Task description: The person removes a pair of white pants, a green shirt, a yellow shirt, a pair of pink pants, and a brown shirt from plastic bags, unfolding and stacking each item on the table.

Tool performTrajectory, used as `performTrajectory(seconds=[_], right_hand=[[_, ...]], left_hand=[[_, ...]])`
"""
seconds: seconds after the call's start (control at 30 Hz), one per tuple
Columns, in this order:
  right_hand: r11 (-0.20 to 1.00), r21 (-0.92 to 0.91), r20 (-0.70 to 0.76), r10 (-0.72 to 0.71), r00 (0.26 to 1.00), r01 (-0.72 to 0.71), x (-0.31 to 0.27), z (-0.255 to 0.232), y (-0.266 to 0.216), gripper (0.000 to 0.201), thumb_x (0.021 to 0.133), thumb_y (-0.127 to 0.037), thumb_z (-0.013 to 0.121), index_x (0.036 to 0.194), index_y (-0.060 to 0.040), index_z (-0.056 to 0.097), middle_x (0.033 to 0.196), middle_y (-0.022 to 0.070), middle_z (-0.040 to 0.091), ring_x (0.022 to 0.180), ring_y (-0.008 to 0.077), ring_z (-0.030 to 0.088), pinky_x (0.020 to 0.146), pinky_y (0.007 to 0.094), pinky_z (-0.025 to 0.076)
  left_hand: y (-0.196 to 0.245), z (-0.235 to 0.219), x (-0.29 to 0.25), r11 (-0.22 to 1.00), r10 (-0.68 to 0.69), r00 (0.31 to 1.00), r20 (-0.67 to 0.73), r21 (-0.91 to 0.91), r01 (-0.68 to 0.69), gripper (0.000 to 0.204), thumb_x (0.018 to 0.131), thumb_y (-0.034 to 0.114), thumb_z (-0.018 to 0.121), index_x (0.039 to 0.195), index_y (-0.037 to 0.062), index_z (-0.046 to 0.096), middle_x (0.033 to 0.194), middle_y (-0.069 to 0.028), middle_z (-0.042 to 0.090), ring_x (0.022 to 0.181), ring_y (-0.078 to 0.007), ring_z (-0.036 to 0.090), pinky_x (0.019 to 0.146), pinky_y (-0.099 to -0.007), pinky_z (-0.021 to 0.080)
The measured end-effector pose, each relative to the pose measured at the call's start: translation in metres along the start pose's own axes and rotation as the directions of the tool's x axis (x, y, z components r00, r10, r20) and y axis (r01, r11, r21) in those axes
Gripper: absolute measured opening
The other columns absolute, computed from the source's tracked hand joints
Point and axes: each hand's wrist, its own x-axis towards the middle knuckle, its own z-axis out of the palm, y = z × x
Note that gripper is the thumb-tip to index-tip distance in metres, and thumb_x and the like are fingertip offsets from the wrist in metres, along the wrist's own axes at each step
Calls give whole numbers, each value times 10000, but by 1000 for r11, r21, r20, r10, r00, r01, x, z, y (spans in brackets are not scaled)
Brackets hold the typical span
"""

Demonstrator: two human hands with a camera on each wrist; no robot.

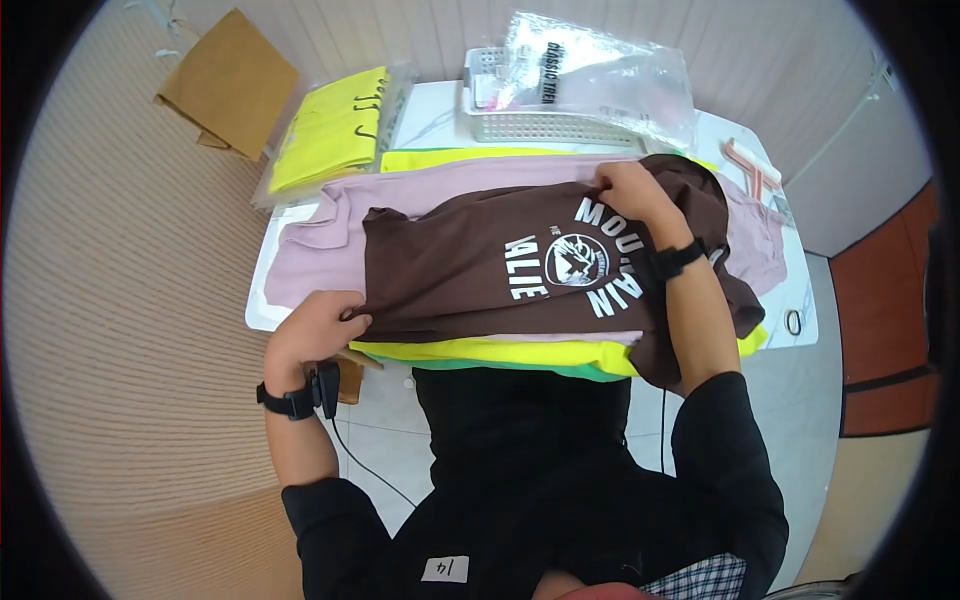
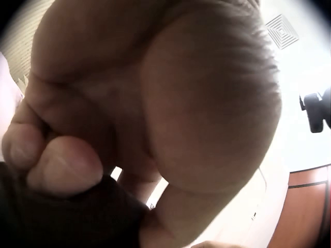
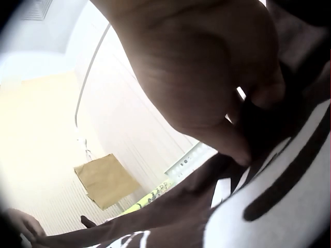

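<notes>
A brown T-shirt (image 1: 440,260) with white lettering and a round mountain emblem is spread across the table. At its near left corner my left hand (image 1: 318,325) pinches the edge between thumb and fingers. The left wrist view has the curled fingers (image 2: 67,168) against the dark cloth. Higher up, beside the lettering, my right hand (image 1: 640,192) grips a fold of the same shirt. Thumb and fingers come together on the brown fabric (image 3: 191,181) in the right wrist view. A lilac garment (image 1: 300,262) lies under the brown one, with yellow cloth (image 1: 500,352) and green cloth (image 1: 480,367) below that.
Behind the garments stand a white basket (image 1: 560,128) with clear plastic packaging (image 1: 610,80) on it, and a bagged yellow garment (image 1: 330,130). A brown paper-like sheet (image 1: 230,80) hangs at the left wall. A pink-handled tool (image 1: 750,165) and a small ring (image 1: 793,322) lie at the right.
</notes>
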Motion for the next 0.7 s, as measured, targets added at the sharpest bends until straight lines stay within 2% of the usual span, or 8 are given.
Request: performTrajectory(seconds=[0.03, 0.13, 0.23, 0.3, 0.5, 0.53, 0.6, 0.7], right_hand=[[1000, 2, 4, -13, 1000, 13, -2, 3, 0, 212, 705, -78, 625, 914, -43, 634, 915, 173, 646, 888, 349, 609, 781, 409, 477], [969, 244, -570, 113, 814, 36, -14, -20, -15, 126, 749, -32, 586, 875, -21, 588, 835, 164, 614, 820, 337, 603, 745, 383, 474], [897, 439, -702, 308, 642, 50, -14, -24, -9, 150, 773, -71, 633, 899, -5, 586, 839, 150, 618, 803, 307, 609, 750, 355, 475], [905, 426, -693, 312, 650, 20, -7, -11, 12, 171, 769, -70, 640, 920, -6, 594, 861, 153, 620, 814, 306, 609, 751, 351, 476], [827, 559, -629, 376, 680, 59, -13, 6, 17, 208, 792, -88, 636, 983, -6, 625, 913, 119, 640, 854, 200, 642, 712, 277, 519], [666, 741, -467, 424, 776, 83, -14, 3, 14, 172, 829, -86, 611, 967, 17, 616, 878, 95, 647, 795, 177, 640, 706, 265, 519], [330, 939, -227, 384, 895, 96, -8, -8, -7, 146, 867, -99, 590, 956, 16, 609, 875, 79, 641, 774, 142, 628, 695, 248, 515], [54, 998, 29, 224, 974, -42, 13, 7, -20, 172, 901, -161, 588, 960, 0, 601, 861, 67, 632, 755, 122, 609, 688, 231, 509]], left_hand=[[1, 2, -8, 997, -33, 996, -77, -78, 27, 206, 815, 134, 614, 749, -42, 529, 583, -165, 471, 520, -226, 403, 519, -354, 367], [-1, 5, -7, 993, -100, 922, -373, -90, 72, 190, 823, 135, 608, 773, -38, 547, 579, -165, 477, 514, -236, 397, 522, -351, 375], [16, -2, 30, 999, -22, 674, -738, 0, 33, 196, 841, 163, 591, 808, -30, 578, 679, -222, 547, 636, -372, 556, 583, -411, 425], [12, -5, 67, 982, -88, 632, -770, 39, 184, 200, 831, 185, 607, 837, -15, 593, 767, -233, 595, 746, -409, 587, 648, -447, 450], [-15, 10, 138, 982, 67, 727, -684, 174, 74, 259, 787, 196, 651, 970, 16, 621, 885, -224, 612, 853, -383, 599, 721, -409, 486], [-3, 9, 141, 996, 90, 706, -702, 52, -75, 264, 785, 187, 651, 978, 10, 624, 843, -218, 612, 830, -372, 603, 721, -396, 490], [54, -2, 141, 941, 45, 875, -481, -275, -199, 235, 847, 210, 622, 958, 4, 628, 756, -110, 629, 687, -216, 614, 624, -293, 483], [100, 2, 172, 799, 133, 991, -19, -590, -119, 185, 900, 213, 581, 932, 41, 641, 750, -10, 621, 626, -62, 575, 543, -190, 426]])
